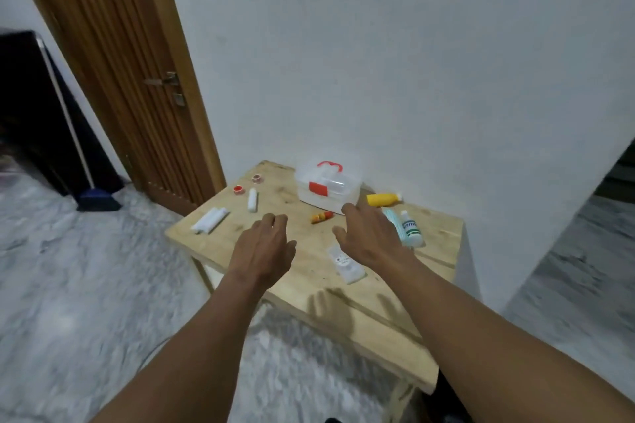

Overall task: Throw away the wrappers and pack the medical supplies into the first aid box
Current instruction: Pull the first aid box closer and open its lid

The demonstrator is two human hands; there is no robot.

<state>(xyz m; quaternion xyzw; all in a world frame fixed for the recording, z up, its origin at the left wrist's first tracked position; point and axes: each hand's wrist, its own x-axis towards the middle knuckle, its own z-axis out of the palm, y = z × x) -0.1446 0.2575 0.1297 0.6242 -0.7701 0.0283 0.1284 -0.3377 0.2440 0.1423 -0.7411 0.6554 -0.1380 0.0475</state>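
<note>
Your first aid box point(328, 187) sits at the back of the desk point(309, 288), against the white wall. It is clear plastic with a red handle and a red latch, and its lid is down.

Both of your hands hover in front of the box, palms down, and hold nothing. The fingers of your left hand point(266, 244) are loosely bent, well apart from the box. Your right hand point(369, 237) has its fingers spread, and the fingertips point(347, 209) reach the box's front right corner. You cannot tell from here whether they touch it.

Just in front of the box, between your two hands, lies a small orange tube point(322, 217). To the right of the box a yellow bottle point(383, 199) lies on its side. Further forward on that side lies a white bottle with a green label point(410, 229), with a pale teal packet point(391, 220) just beside it, partly behind your right hand. A flat white wrapper point(345, 264) lies well in front of the box, under your right wrist.

To the left of the box lie a white roll point(253, 200), a red tape roll point(238, 189) and a pinkish tape roll point(256, 178). Further left and forward lie two white packets point(210, 220), side by side near the desk's edge.
</note>
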